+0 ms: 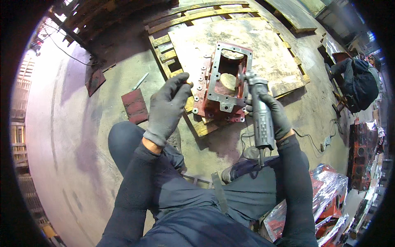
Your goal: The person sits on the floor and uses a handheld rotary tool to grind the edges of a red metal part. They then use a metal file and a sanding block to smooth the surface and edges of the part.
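My right hand [276, 115], in a dark grey glove, grips an angle grinder [262, 121]. Its head rests by the right rim of a red metal casting [208, 101], and its cord end points back toward me. The casting is a box-shaped housing with a bare, bolt-holed flange round a rectangular opening. To the casting's left, my left hand [166, 107] is raised, gloved too, with thumb and fingertips drawn together. A small yellowish spot shows at those fingertips, too small to name. The hand is apart from the casting.
The casting stands on a stained wooden board [271, 49] over a wooden pallet [166, 53]. A dark red plate [134, 106] lies on the floor at left. Power cord [308, 139] trails to the right. Another person [356, 82] crouches far right; plastic-wrapped red parts [329, 185] stand nearer.
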Available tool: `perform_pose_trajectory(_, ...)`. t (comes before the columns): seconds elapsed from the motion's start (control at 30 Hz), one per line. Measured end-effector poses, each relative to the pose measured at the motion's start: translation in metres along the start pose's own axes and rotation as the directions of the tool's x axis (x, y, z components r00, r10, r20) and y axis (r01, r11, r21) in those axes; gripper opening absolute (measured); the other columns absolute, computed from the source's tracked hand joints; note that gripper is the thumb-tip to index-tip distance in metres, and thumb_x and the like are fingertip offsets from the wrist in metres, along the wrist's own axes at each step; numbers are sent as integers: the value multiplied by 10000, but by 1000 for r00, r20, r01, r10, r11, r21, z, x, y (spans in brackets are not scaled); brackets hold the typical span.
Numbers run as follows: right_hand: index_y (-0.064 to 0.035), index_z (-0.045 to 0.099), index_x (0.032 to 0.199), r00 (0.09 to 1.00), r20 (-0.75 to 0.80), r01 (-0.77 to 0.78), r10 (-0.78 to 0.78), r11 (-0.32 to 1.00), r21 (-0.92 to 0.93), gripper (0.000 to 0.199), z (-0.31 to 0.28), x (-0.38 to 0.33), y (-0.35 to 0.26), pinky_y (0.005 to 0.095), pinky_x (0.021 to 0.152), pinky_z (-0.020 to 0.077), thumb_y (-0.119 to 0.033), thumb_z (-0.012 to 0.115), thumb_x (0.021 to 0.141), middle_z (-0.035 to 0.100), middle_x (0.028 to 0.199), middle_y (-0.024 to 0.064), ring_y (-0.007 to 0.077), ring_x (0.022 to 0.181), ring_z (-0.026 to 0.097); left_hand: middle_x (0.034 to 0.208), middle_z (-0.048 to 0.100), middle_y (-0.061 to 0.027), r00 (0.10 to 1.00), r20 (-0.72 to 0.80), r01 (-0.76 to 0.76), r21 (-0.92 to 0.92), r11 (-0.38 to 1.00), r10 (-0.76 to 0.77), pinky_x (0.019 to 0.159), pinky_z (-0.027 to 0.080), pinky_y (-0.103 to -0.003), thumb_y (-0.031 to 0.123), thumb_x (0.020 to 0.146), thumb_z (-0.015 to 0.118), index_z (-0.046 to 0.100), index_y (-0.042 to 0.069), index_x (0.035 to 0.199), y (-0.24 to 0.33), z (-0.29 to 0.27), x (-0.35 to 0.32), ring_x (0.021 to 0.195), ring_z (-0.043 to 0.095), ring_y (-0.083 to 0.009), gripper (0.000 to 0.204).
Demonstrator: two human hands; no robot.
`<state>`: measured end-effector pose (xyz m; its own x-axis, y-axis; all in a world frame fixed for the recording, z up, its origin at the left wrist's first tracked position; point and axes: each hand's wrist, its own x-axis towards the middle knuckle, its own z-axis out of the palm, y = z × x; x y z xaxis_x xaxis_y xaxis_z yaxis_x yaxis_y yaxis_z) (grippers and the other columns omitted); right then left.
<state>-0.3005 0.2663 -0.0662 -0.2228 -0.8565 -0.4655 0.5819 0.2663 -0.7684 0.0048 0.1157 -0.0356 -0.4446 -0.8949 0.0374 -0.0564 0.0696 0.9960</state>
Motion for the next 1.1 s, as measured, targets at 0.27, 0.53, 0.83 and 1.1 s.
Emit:
perform_pose_trajectory(0.27, 57, 469, 1432, 954, -225, 215, -196, 975, 63, 591, -29, -24, -21, 349, 817, 670, -345, 653, 1040, 724, 1108, 192, 277, 930, 773, 1223, 742, -183, 976, 215, -190, 825, 533, 16, 966, 555, -478, 334, 1011, 655, 577, 136, 1468, -15, -9, 2, 1114, 721, -371, 504)
perform_pose_trajectory(0.53, 25, 465, 1453, 926, -234, 319, -296, 945, 65, 608, -57, -31, -31, 301, 798, 675, -373, 661, 1036, 720, 1123, 171, 212, 906, 764, 1259, 736, -191, 932, 212, -131, 953, 272, -293, 974, 563, -476, 399, 993, 692, 579, 166, 1480, 5, -32, 14, 1122, 724, -371, 552)
perform_pose_trajectory(0.83, 44, 587, 1358, 941, -218, 285, -260, 954, 93, 571, -59, -34, -27, 323, 826, 650, -417, 655, 1030, 746, 1069, 132, 237, 937, 765, 1003, 785, -157, 950, -214, 296, 846, 444, -226, 850, 569, -405, 279, 954, 720, 756, 61, 1124, -79, -266, 26, 938, 766, -270, 279)
perform_pose_trajectory(1.1, 58, 557, 1355, 923, -311, 257, -228, 965, 56, 519, -76, -46, -29, 319, 806, 667, -345, 651, 1042, 746, 1075, 180, 237, 877, 772, 931, 781, -138, 889, -232, 372, 868, 329, -394, 830, 561, -389, 299, 983, 680, 755, 26, 1114, -231, -202, -153, 887, 753, -252, 312)
